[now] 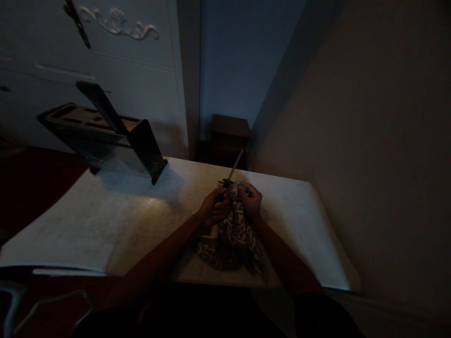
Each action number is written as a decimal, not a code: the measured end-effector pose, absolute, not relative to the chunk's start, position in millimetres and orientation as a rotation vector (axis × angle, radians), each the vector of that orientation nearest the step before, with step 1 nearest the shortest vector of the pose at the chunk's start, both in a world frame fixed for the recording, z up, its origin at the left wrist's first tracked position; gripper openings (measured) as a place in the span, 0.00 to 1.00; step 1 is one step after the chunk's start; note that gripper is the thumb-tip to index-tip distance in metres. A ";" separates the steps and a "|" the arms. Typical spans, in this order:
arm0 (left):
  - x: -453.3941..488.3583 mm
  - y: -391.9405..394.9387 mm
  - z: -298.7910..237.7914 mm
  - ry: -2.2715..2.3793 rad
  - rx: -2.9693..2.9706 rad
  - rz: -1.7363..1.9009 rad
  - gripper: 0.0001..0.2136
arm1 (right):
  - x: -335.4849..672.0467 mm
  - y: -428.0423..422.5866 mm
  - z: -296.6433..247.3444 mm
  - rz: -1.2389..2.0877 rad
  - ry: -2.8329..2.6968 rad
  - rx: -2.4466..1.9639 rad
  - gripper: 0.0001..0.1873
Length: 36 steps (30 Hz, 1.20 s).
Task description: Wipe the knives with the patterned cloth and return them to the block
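My left hand (214, 209) is closed round the dark handle of a thin steel rod (235, 166), which looks like a sharpening steel and points up and away from me. My right hand (251, 199) is closed on a brown-and-white patterned cloth (230, 239), pressing it against the base of the rod. The rest of the cloth hangs down and bunches on the pale table (116, 220) between my forearms. The room is dim and details of the rod's handle are hard to see.
A dark knife block (105, 136) stands at the table's far left with one dark handle sticking out. Behind it is a white cabinet (116, 56). A small wooden stand (229, 134) sits in the corner. A wall runs along the right. A metal frame (42, 305) shows at the lower left.
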State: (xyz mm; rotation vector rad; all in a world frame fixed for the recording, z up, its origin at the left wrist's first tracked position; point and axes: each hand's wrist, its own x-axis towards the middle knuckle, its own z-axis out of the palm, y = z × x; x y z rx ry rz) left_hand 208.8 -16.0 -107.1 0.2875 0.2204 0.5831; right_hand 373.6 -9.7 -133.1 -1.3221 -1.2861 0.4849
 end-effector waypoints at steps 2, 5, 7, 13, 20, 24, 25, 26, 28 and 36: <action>208.7 -16.0 -106.5 0.204 0.272 0.583 0.11 | 373.4 -9.8 -134.0 0.511 -1.290 -1.318 0.16; 208.5 -16.5 -104.9 0.195 0.261 0.586 0.11 | 374.1 -9.4 -135.9 0.541 -1.293 -1.306 0.16; 208.3 -17.0 -103.5 0.205 0.266 0.583 0.11 | 374.6 -9.2 -136.8 0.553 -1.298 -1.294 0.16; 210.1 -17.4 -106.4 0.332 0.444 0.573 0.12 | 374.2 -10.9 -135.6 0.557 -1.363 -1.247 0.16; 210.2 -7.4 -119.9 0.888 1.131 0.944 0.19 | 371.9 -16.4 -133.9 0.524 -1.395 -1.186 0.14; 202.4 2.8 -124.6 1.017 1.443 1.078 0.21 | 371.5 -20.0 -134.3 0.480 -1.421 -1.147 0.12; 200.6 4.7 -126.3 1.042 1.480 1.088 0.21 | 371.6 -20.7 -134.3 0.470 -1.437 -1.138 0.12; 199.1 6.2 -128.1 1.067 1.507 1.091 0.21 | 371.8 -21.4 -134.3 0.460 -1.451 -1.132 0.12; 197.3 7.7 -131.7 1.113 1.551 1.097 0.21 | 372.0 -22.3 -134.2 0.440 -1.468 -1.129 0.12; 200.6 -1.2 -135.0 1.272 1.859 1.061 0.15 | 369.8 -24.5 -129.7 0.313 -1.469 -1.111 0.11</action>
